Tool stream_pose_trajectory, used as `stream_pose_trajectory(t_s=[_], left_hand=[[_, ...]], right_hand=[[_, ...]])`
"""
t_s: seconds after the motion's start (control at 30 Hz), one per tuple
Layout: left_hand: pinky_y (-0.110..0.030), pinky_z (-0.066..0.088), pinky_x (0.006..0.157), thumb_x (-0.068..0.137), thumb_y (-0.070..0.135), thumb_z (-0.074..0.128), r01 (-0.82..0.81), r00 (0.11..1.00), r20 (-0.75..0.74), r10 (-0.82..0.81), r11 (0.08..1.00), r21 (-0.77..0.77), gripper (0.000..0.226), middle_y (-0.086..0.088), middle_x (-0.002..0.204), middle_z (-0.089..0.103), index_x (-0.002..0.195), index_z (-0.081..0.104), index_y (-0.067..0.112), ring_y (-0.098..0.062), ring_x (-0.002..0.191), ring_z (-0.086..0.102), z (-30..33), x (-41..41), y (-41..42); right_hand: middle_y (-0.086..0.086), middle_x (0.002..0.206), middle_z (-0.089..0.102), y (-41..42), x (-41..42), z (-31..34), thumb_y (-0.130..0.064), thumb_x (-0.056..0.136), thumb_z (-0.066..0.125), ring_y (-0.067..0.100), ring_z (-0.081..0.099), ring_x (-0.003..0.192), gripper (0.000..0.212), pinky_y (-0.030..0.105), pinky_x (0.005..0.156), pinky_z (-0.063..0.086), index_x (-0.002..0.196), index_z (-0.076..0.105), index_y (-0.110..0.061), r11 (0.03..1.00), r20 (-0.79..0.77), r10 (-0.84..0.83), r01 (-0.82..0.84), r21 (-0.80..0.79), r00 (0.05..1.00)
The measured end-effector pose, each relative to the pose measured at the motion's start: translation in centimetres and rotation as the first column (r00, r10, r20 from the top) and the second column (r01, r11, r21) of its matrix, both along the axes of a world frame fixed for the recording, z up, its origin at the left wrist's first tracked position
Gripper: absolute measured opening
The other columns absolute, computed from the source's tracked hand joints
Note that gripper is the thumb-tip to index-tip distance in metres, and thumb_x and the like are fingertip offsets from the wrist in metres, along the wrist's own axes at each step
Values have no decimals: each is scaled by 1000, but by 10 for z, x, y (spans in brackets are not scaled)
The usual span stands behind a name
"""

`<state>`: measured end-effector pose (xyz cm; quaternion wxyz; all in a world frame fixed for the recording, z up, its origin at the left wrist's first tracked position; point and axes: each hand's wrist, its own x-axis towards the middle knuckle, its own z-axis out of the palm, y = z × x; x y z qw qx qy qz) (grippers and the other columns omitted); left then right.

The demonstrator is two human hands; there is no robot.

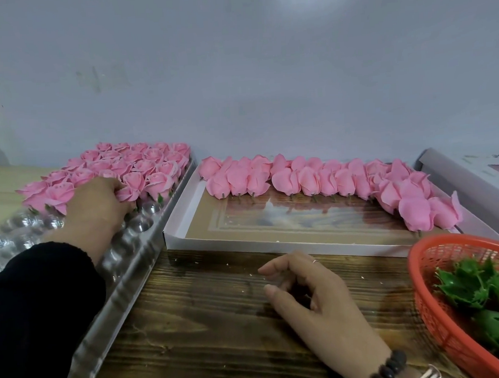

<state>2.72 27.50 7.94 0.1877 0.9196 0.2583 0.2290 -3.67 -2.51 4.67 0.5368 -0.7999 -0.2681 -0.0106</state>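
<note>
My left hand (97, 204) takes a pink rose (128, 193) from the clear plastic tray (139, 224); my right hand (316, 298) is idle.
Left arm in a black sleeve stretches far-left over the tray, back of hand up, fingers curled round the rose, fingertips hidden in the petals. The rose sits at the near edge of the rose block, just right of my knuckles: open bloom, soft pink, upright. Right hand rests on the wooden table (207, 323), fingers loosely curled, holding nothing, near the white box (180, 222) and left of the red basket (424, 295).
</note>
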Motion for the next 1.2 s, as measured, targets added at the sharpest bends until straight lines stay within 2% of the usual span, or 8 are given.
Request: stream_pose_trajectory(t_s=[0.17, 0.33, 0.5, 0.67, 0.87, 0.97, 1.07, 1.2], left_hand=[[-43, 47, 85, 81, 6, 66, 54, 995, -87, -47, 996, 73, 40, -24, 110, 59, 118, 54, 1, -38, 96, 58, 8, -9, -2], [-37, 39, 69, 84, 26, 61, 2, 1000, -10, 2, 899, 438, 31, -22, 105, 54, 107, 58, 4, -38, 86, 58, 34, -12, -23], [-35, 45, 70, 86, 19, 54, 221, 957, 165, -238, 969, 115, 11, -11, 91, 58, 91, 58, 9, -30, 82, 55, 32, 17, -69], [-36, 45, 72, 85, 13, 55, 232, 968, 167, -190, 930, -285, 12, -9, 94, 54, 93, 49, 7, -30, 85, 58, 3, 57, -87], [-26, 34, 57, 83, 16, 58, 195, 980, 11, -198, 953, -233, 15, -8, 84, 49, 87, 49, 6, -21, 69, 47, -8, 90, -90], [-15, 29, 43, 82, 11, 58, 287, 958, 45, -284, 937, -201, 12, 1, 68, 42, 74, 49, 9, -13, 56, 40, -15, 103, -93], [-8, 35, 42, 78, 1, 56, 406, 913, 138, -383, 882, -241, 12, 5, 70, 47, 87, 57, 9, 3, 52, 47, -25, 113, -90], [-3, 33, 41, 78, -1, 56, 355, 933, 160, -322, 896, -267, 14, 9, 65, 46, 82, 55, 13, 1, 53, 41, -29, 118, -89]], right_hand=[[-13, 84, 57, -1, -1, 0, -18, 80, 64, 7, 56, 76, 13, 14, 70, 45, 86, 63, -30, 1000, -8, 1, -1, -10, 1000], [-13, 83, 57, 0, -1, 0, -18, 80, 65, 7, 56, 77, 14, 13, 69, 44, 84, 62, -31, 1000, 6, -9, 9, -24, 1000], [-13, 83, 57, 0, 0, -1, -16, 80, 66, 5, 56, 75, 16, 11, 67, 43, 83, 63, -31, 1000, -14, -14, 14, -6, 1000], [-17, 89, 56, 0, 3, -2, -16, 80, 68, 4, 56, 76, 16, 10, 67, 43, 82, 63, -31, 1000, -23, -16, 16, -15, 1000], [-15, 86, 56, 0, 6, -5, -32, 70, 62, 5, 56, 68, 9, 8, 62, 39, 79, 64, -31, 1000, 45, -21, 22, -13, 999], [-14, 86, 57, 1, 8, -7, -31, 70, 63, 6, 56, 65, 9, 10, 60, 40, 78, 64, -31, 999, 48, -36, 36, -1, 998], [-9, 87, 57, 1, 9, -8, -33, 70, 62, 11, 58, 65, 7, 19, 60, 46, 77, 63, -33, 1000, 59, -23, 24, -14, 998], [-10, 91, 55, 1, 9, -8, -36, 70, 60, 11, 58, 69, 10, 16, 60, 46, 80, 61, -37, 999, 52, -20, 22, -31, 998]])
